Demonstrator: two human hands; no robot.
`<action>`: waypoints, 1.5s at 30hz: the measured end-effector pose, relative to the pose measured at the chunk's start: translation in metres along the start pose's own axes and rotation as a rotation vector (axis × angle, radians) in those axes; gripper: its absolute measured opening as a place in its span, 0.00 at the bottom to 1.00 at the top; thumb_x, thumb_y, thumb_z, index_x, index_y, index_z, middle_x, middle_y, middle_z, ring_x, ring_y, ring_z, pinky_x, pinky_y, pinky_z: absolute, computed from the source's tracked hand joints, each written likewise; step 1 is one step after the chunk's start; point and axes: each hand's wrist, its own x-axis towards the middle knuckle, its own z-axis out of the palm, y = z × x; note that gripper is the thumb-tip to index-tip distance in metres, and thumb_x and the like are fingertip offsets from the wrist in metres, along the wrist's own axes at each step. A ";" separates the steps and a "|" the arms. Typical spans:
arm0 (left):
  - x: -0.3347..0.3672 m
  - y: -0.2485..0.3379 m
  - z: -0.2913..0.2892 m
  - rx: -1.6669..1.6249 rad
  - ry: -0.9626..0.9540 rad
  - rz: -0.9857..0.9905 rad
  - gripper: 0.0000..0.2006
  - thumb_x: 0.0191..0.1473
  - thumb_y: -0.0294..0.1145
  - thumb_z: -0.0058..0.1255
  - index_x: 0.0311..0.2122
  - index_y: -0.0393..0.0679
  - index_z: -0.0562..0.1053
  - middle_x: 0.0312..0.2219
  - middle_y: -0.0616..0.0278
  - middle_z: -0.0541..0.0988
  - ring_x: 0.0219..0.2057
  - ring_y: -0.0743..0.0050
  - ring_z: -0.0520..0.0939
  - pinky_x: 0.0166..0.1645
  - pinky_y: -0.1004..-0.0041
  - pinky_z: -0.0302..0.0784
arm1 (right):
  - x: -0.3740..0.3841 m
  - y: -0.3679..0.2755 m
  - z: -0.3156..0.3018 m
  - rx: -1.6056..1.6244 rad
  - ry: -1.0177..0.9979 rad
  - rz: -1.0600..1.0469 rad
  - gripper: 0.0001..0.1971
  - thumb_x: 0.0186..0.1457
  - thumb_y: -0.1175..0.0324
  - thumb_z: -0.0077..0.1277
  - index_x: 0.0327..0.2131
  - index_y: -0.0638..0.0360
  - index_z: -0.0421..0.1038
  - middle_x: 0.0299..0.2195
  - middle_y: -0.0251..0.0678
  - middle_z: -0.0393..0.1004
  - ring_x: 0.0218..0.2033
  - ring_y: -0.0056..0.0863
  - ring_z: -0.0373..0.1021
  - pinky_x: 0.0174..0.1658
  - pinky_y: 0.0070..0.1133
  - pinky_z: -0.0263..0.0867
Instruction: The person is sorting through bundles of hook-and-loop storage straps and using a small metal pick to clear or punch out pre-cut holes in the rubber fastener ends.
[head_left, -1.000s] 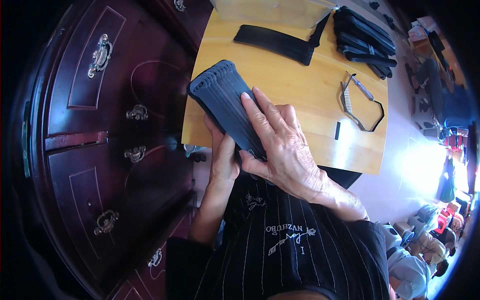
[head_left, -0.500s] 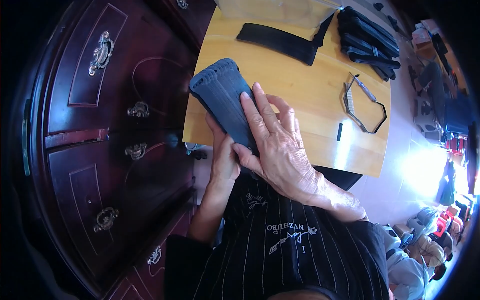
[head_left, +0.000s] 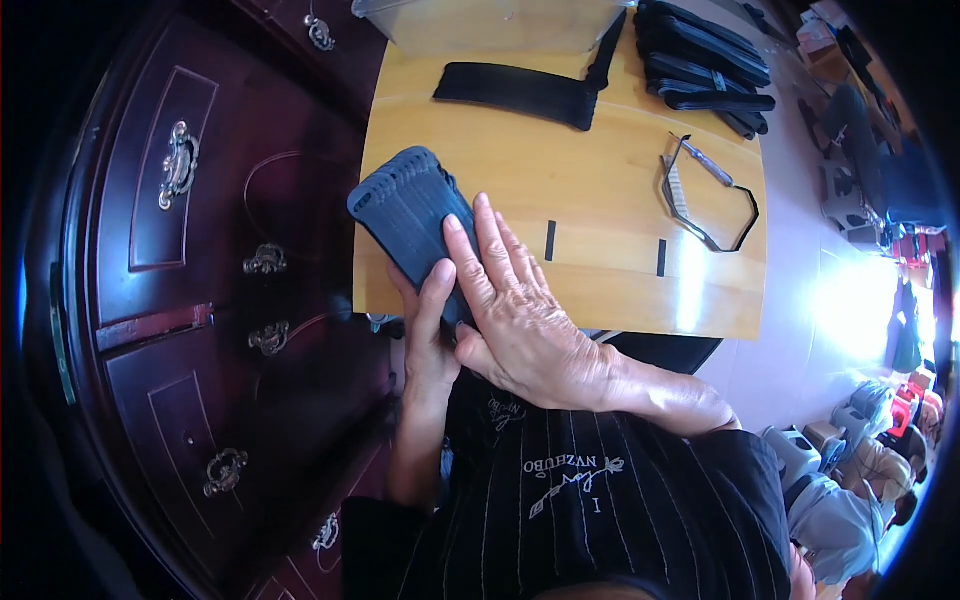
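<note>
A thick stack of dark blue-black fabric strips, with rounded folds at its far end, is held tilted over the table's near left part. My left hand is closed around the stack's lower left side, its thumb resting on the upper face. My right hand lies along the stack's right side with fingers stretched out and touching it. The near end of the stack is hidden behind my hands. Beyond it, a flat black fabric strip lies on the table.
The wooden table carries a pile of dark strips, a clear plastic bin, and a pen-like tool beside a thin black loop. A dark red drawer cabinet stands left. People sit at the lower right.
My left thumb has moved up onto the stack's face. My right hand's fingers have come closer together along the side. The whole view has shifted, with the stack now lower and farther left.
</note>
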 end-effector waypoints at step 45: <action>0.015 0.037 0.034 0.274 -0.023 -0.162 0.38 0.55 0.54 0.45 0.61 0.34 0.53 0.53 0.46 0.65 0.54 0.56 0.71 0.57 0.60 0.71 | 0.040 0.066 0.005 0.677 -0.307 0.222 0.61 0.39 0.29 0.53 0.65 0.68 0.41 0.61 0.60 0.49 0.63 0.54 0.44 0.65 0.46 0.46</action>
